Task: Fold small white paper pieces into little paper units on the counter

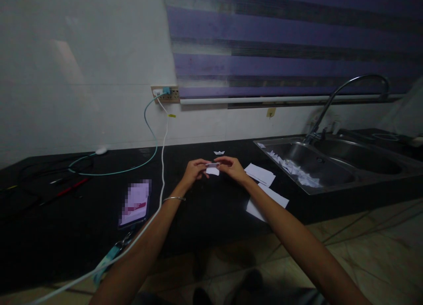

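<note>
A small folded piece of white paper (212,169) is held between my two hands above the black counter. My left hand (195,170) pinches its left end, and my right hand (230,166) grips the right end, fingers along the top edge. Just beyond the hands stands a small white paper boat (219,153). To the right of my right hand lies a stack of white paper sheets (261,173), with another white sheet (272,199) nearer me, partly covered by my right forearm.
A double steel sink (355,177) with a curved faucet (350,82) is at the right; several folded papers (294,167) lie along its left rim. A phone (135,203) lies at the left. A white cable (163,164) runs from the wall socket (173,93) across my left forearm.
</note>
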